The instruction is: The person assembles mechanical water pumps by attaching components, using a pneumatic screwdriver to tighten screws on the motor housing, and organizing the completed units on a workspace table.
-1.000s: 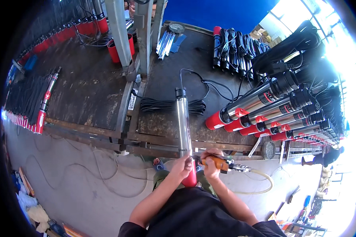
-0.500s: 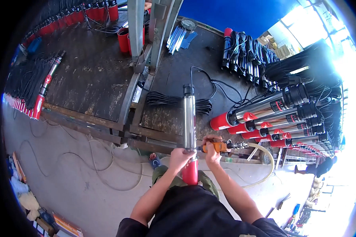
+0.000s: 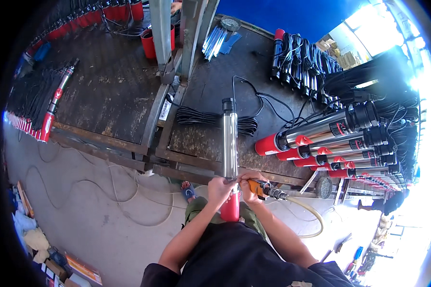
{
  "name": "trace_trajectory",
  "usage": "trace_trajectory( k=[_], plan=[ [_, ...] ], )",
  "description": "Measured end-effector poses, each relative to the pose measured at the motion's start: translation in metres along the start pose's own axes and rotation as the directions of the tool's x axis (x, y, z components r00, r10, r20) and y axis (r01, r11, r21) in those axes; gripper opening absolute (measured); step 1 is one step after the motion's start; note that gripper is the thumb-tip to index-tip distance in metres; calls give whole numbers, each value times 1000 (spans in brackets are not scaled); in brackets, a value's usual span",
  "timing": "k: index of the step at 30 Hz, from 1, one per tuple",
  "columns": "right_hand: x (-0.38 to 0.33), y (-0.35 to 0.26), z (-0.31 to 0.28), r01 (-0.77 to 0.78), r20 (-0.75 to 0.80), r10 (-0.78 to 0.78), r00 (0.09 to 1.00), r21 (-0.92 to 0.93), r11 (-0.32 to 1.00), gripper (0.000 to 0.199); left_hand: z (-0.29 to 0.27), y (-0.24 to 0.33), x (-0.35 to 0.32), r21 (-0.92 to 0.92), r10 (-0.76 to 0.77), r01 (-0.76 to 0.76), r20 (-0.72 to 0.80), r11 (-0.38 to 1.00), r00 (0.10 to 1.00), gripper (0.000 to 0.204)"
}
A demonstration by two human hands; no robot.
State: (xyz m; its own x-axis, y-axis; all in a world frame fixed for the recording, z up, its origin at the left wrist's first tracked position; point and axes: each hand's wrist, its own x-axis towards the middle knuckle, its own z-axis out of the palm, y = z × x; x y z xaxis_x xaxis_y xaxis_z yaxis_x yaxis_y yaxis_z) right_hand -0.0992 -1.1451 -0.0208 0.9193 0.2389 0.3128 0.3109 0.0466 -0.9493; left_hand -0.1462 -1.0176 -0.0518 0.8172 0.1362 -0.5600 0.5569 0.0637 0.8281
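A long submersible pump (image 3: 230,148) with a steel body, black top and red lower end lies across the bench edge. Its red end points toward my lap. My left hand (image 3: 220,190) is closed on the pump near where steel meets red. Right beside it, my right hand (image 3: 250,189) grips an orange air screwdriver (image 3: 257,187). The tool's front end is at the pump's side, hidden by my fingers. A pale air hose (image 3: 315,214) curves down from its metal rear fitting. A bundled black cable (image 3: 196,118) lies under the pump's upper part.
Finished-looking red and steel pumps (image 3: 316,131) lie in a row at right, with more cabled pumps (image 3: 297,64) behind. A metal post (image 3: 162,38) rises between two benches. Metal strips (image 3: 216,43) lie at the back. Hoses (image 3: 115,191) trail over the floor.
My right hand has moved left and slightly down, closer to my left hand. The screwdriver has tilted, its hose end now lower and farther left. The left hand stays on the pump.
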Motion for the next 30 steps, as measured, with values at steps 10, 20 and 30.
trace_trajectory(
  k=[10, 20, 30],
  plan=[
    [13, -45, -10, -128, -135, 133, 982, 42, 991, 23, 5, 0, -5, 214, 150, -113, -162, 970, 975, 46],
    [-36, 49, -121, -521, -124, 925, 358, 796, 309, 64, 29, -19, -15, 663, 517, -102, -468, 742, 717, 61],
    [60, 65, -62, -747, 85, 776, 625, -225, 626, 43, 16, 2, -6, 631, 246, 209, -555, 747, 795, 87]
  ],
)
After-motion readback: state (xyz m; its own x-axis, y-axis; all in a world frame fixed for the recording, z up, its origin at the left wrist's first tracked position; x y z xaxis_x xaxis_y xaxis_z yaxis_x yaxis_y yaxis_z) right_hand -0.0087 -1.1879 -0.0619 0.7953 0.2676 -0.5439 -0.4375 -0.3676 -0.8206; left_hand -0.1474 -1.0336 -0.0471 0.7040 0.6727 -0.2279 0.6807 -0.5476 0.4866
